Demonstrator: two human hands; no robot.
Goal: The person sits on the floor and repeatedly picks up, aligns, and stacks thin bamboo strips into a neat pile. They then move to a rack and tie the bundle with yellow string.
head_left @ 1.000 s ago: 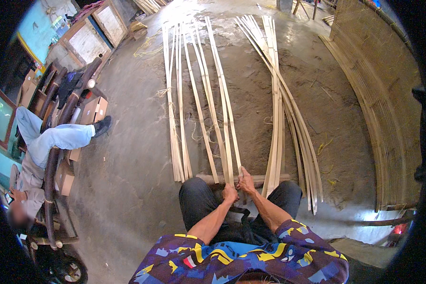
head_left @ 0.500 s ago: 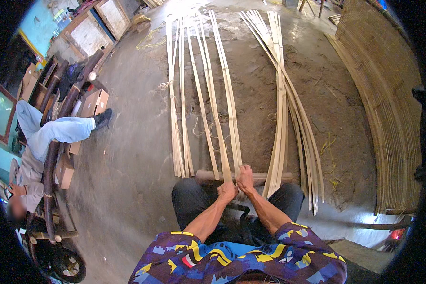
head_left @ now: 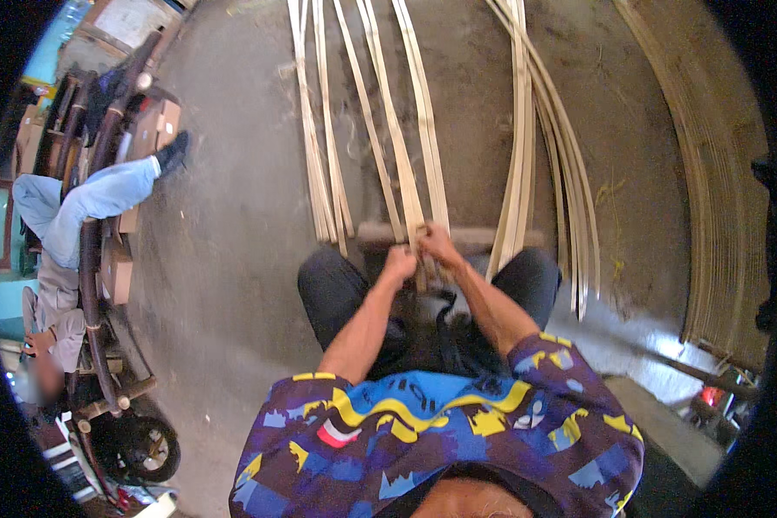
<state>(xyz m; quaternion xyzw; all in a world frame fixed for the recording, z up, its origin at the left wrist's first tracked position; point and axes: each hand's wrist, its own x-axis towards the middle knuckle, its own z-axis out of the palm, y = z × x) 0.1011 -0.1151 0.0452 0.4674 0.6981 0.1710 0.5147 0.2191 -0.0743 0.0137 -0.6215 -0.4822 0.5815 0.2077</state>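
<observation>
Long pale bamboo strips [head_left: 392,121] run away from me across the floor, their near ends between my knees. My left hand [head_left: 398,263] is closed at the near end of the middle strips, fingers curled in. Close on its right and slightly farther out, my right hand [head_left: 440,247] is bent inward with its fingers pinched on the same strips. The fingertips are slightly blurred. A brown wooden log [head_left: 492,236] lies crosswise under the strip ends. To the left is a bundle of narrow strips [head_left: 311,164]; another bundle [head_left: 518,164] lies to the right, partly crossed.
A woven bamboo mat [head_left: 721,216] stands along the right side. At left, a person in light blue trousers [head_left: 104,203] reclines on a dark bamboo bench [head_left: 95,319] with cardboard boxes [head_left: 155,125] beside it. A wheel [head_left: 151,449] shows at lower left.
My view has tipped downward, so the scene sits higher in the picture. My right hand's fingers have shifted left, from the neighbouring strips to the middle ones beside my left hand.
</observation>
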